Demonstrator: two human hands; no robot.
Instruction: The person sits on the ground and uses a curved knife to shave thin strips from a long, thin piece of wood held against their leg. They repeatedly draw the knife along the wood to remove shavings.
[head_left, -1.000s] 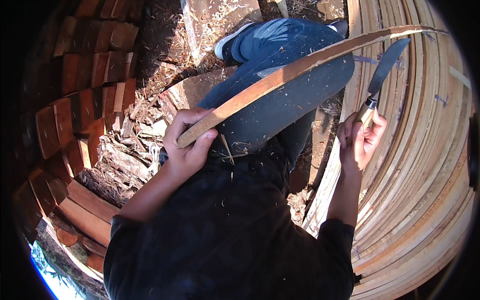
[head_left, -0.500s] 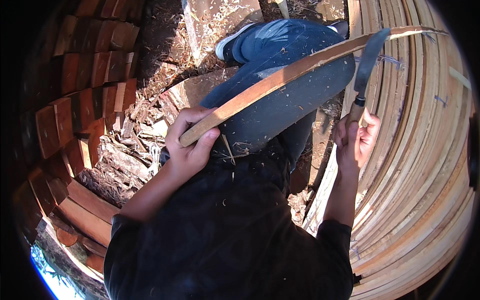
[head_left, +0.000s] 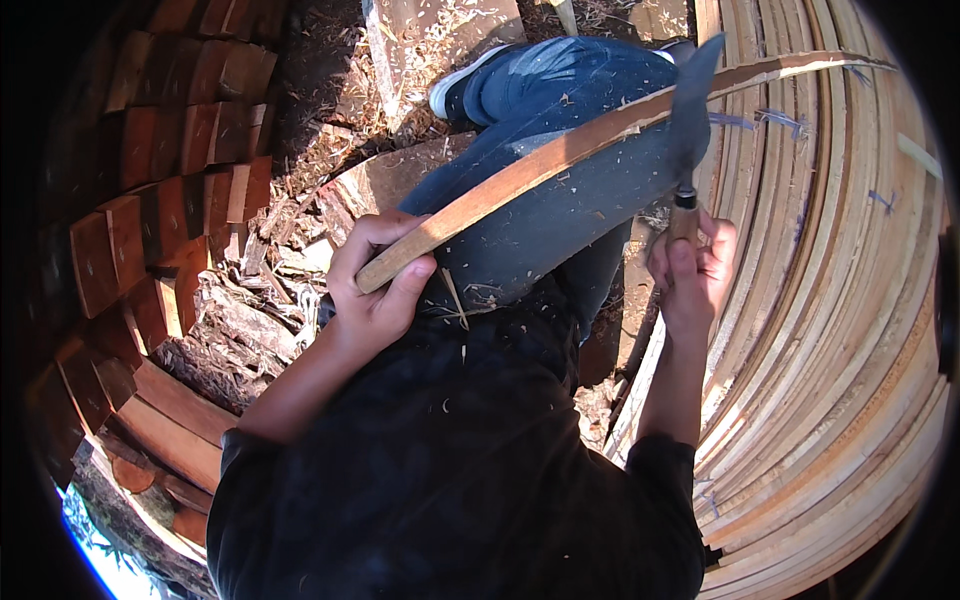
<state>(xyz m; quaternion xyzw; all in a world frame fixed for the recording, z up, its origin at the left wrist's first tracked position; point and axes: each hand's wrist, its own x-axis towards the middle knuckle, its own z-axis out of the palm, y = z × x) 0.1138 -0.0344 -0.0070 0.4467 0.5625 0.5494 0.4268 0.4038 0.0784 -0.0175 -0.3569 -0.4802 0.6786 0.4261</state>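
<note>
Left hand (head_left: 382, 280) closed around near end of wooden strip (head_left: 540, 170), right hand (head_left: 694, 272) wrapped around handle of knife (head_left: 690, 125), blade overlapping strip, contact hard to tell.

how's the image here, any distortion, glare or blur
Head view: fisheye bends the wooden strips at right into arcs, with black corners; head view: sunlight brightens those strips, while the black shirt shows little detail; head view: a lower-left patch is nearly blown out; head view: the knife blade looks slightly soft.
</note>
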